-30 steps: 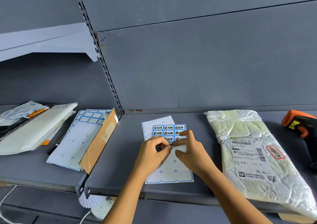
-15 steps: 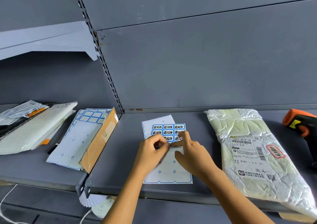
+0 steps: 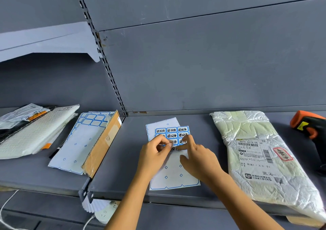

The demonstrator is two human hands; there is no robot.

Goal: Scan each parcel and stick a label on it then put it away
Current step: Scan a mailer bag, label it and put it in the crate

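Grey metal shelf [image 3: 123,168]: work surface beneath both hands.

Flat parcel in crinkled clear film over a pale green pack [image 3: 250,134]: lies just right of the right hand, not touched. A white shipping slip and a red-outlined sticker show on its top. Judged light and soft; the film looks slippery and will crease. Best held by both long edges, not by the loose film.

Orange-and-black handheld scanner [image 3: 310,129]: further right, beyond the parcel, lying idle.

White backing sheet of blue-bordered stickers [image 3: 174,178]: directly under the hands, flat on the shelf. Most cells toward the wrists are already bare.

Right hand [image 3: 199,161]: forefinger extended and pressing the sheet down, other fingers loosely curled, nothing held.

Left hand [image 3: 153,155]: thumb and forefinger pinched together on the edge of a blue-bordered label [image 3: 174,148] in the lowest printed row, between the two hands. Whether it has lifted off the backing cannot be told.

Label judged thin, limp and tacky; it will curl and stick to itself. Hold it by one corner only, keeping the adhesive clear of skin.
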